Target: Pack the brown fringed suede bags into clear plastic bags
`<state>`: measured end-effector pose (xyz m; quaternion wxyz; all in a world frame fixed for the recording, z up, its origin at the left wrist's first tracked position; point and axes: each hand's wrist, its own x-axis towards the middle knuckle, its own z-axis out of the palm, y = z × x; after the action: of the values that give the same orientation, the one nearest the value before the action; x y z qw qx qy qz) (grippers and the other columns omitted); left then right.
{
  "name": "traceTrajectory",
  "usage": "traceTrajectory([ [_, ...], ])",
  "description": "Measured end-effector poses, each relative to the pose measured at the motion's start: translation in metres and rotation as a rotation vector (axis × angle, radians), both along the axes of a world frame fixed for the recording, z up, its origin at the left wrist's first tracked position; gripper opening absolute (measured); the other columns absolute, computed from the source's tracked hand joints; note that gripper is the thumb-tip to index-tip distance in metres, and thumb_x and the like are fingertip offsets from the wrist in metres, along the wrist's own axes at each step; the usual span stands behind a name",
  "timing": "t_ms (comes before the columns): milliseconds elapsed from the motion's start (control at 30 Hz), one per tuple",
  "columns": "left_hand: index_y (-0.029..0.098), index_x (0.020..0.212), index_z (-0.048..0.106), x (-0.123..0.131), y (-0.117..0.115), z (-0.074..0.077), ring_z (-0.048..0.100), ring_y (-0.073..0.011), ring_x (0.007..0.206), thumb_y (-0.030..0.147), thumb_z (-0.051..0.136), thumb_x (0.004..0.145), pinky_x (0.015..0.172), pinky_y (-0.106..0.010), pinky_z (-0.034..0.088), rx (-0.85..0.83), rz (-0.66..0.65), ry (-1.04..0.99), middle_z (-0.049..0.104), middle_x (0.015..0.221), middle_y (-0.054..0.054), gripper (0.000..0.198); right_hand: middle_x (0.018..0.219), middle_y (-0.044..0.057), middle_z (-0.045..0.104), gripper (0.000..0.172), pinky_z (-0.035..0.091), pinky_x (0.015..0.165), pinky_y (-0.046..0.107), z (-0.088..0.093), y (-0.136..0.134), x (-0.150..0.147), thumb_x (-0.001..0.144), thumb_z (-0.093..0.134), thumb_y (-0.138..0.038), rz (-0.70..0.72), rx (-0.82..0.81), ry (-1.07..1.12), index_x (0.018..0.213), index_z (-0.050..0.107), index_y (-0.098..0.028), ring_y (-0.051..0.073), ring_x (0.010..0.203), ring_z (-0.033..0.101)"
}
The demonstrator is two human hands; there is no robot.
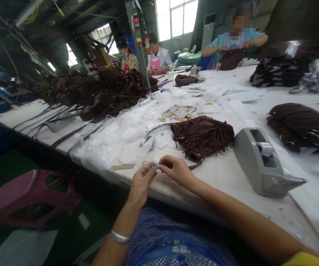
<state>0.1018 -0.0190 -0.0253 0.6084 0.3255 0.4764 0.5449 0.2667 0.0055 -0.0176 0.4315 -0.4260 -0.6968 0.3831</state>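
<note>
My left hand (141, 184) and my right hand (176, 169) meet at the near edge of the white table (226, 173). Both pinch a small clear piece, perhaps tape or a plastic bag (149, 164), between thumb and fingertips. A silver bracelet sits on my left wrist. Just beyond my right hand lies a brown fringed bag (202, 136). A grey tape dispenser (261, 162) stands to the right of it. A tan strip (122, 167) lies on the table edge left of my hands.
Clear plastic bags and white papers (126, 133) cover the table middle. Brown bags are piled at the left (101, 92) and right (300, 125). A pink stool (29, 195) stands on the floor at left. Three other people work at the far side.
</note>
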Motion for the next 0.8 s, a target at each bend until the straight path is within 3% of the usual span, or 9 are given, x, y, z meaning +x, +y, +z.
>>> traceTrajectory([
  [133,0.013,0.09,0.074,0.001,0.004,-0.003,0.068,-0.0125,0.085,0.03,0.085,0.066,0.086,-0.025,0.051,0.053,0.114,0.025,0.075,0.091,-0.004,0.031,0.097,0.005,0.075,0.027,0.05,0.08,0.027,0.007,0.003,0.008,0.086,0.065,-0.025,0.089,0.03,-0.101,0.113,0.065,-0.021,0.018,0.087,0.07],
  [267,0.014,0.088,0.073,0.004,0.008,-0.005,0.068,-0.0124,0.084,0.029,0.087,0.062,0.086,-0.027,0.052,0.037,0.204,-0.038,0.074,0.091,-0.004,0.033,0.101,0.007,0.076,0.027,0.05,0.08,0.031,0.006,0.01,0.018,0.084,0.068,-0.028,0.021,0.081,-0.406,0.11,0.071,-0.024,0.024,0.092,0.071],
  [467,0.014,0.087,0.073,0.017,0.007,-0.004,0.069,-0.0141,0.089,0.026,0.088,0.062,0.086,-0.026,0.052,0.004,0.157,-0.074,0.075,0.093,-0.005,0.032,0.09,0.003,0.077,0.066,0.048,0.075,0.026,0.004,0.013,0.02,0.081,0.07,-0.018,0.078,0.031,-0.319,0.142,0.048,-0.023,0.02,0.083,0.071],
  [600,0.015,0.092,0.073,0.023,0.007,-0.002,0.069,-0.0137,0.086,0.025,0.087,0.062,0.084,-0.026,0.053,0.015,0.106,-0.1,0.076,0.093,-0.005,0.034,0.083,0.002,0.076,0.067,0.048,0.075,0.025,0.009,0.014,0.022,0.081,0.069,-0.015,0.138,0.007,-0.235,0.144,0.045,-0.019,0.018,0.078,0.071],
  [800,0.016,0.087,0.074,0.023,0.011,0.002,0.068,-0.0126,0.087,0.023,0.087,0.062,0.085,-0.024,0.049,0.015,0.137,-0.097,0.076,0.091,-0.003,0.03,0.097,0.009,0.076,0.057,0.049,0.082,0.03,0.022,0.017,0.036,0.084,0.067,-0.02,0.173,0.027,-0.303,0.139,0.053,-0.017,0.021,0.087,0.07],
])
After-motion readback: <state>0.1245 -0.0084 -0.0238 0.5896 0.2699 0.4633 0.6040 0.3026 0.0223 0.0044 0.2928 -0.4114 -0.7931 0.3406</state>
